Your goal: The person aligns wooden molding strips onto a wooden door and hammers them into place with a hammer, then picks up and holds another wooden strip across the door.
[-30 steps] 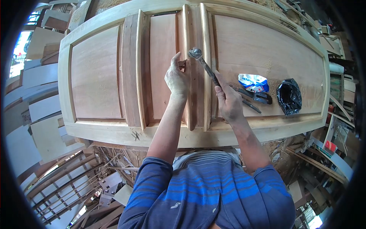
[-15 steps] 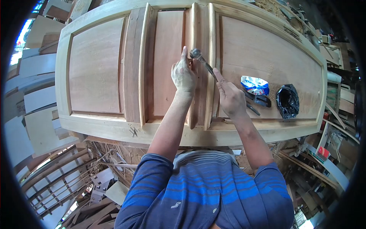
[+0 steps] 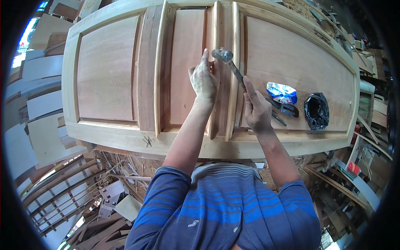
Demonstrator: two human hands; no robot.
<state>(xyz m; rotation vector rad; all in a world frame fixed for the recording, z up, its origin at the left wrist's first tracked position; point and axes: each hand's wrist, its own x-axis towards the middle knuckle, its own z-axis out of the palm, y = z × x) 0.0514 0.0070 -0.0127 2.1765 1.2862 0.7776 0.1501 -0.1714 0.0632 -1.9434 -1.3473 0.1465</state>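
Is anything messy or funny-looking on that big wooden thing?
A bit messy: pale specks, maybe sawdust, dot the right-hand panel. Small thin pieces lie crisscrossed on the near frame edge, looking dropped rather than lined up. Nothing looks clearly broken.

bright opening [image 3: 28, 39]: upper left | pale boards [image 3: 43, 68]: overlapping, left | floor [image 3: 141, 161]: wood scraps [image 3: 93, 225]

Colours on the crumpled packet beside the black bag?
The crumpled packet is mostly white and blue; head view.
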